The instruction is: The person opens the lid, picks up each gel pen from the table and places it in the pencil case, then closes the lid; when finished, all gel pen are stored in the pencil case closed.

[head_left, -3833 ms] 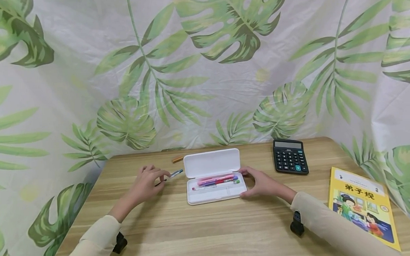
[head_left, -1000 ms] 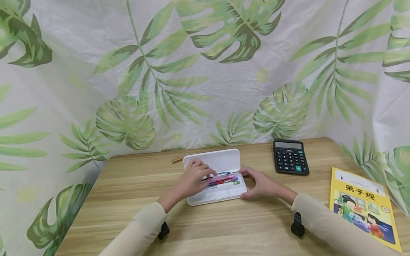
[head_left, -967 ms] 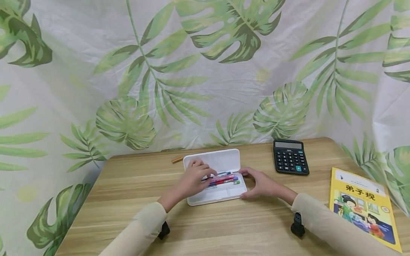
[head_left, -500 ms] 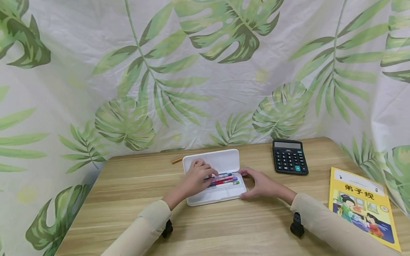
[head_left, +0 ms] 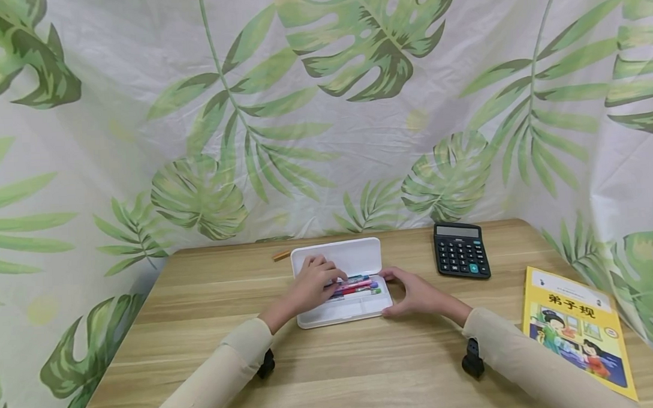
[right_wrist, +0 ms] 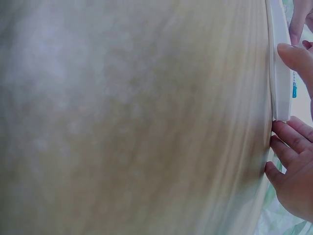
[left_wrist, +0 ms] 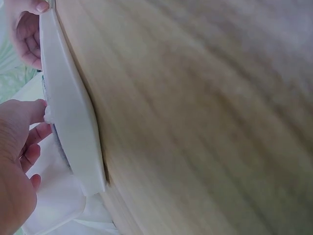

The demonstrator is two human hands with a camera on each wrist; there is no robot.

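A white pencil case [head_left: 338,317] lies on the table with its lid [head_left: 355,256] raised at the back. Several pink, red and green-ended pens [head_left: 362,288] fill its rear part. My left hand [head_left: 312,287] reaches in over their left ends, thumb and fingers bent around the end of a blue-tipped pen [head_left: 364,278] in the back row. In the left wrist view the thumb [left_wrist: 34,110] meets a clear pen end [left_wrist: 48,116] just above the case wall. My right hand [head_left: 416,291] grips the case's right end, thumb [right_wrist: 293,55] at the front wall, fingers around the side.
A short brown stick-like piece [head_left: 282,255] lies behind the case to the left. At the back right sits a black calculator [head_left: 461,251]. A yellow book [head_left: 578,333] lies by the right forearm. A leaf-print cloth [head_left: 323,108] hangs behind the table [head_left: 332,372].
Since the oldest frame, my left hand has carried the blue-tipped pen from the table on the left into the case. Over the last second it shifts only slightly; the right hand keeps its place.
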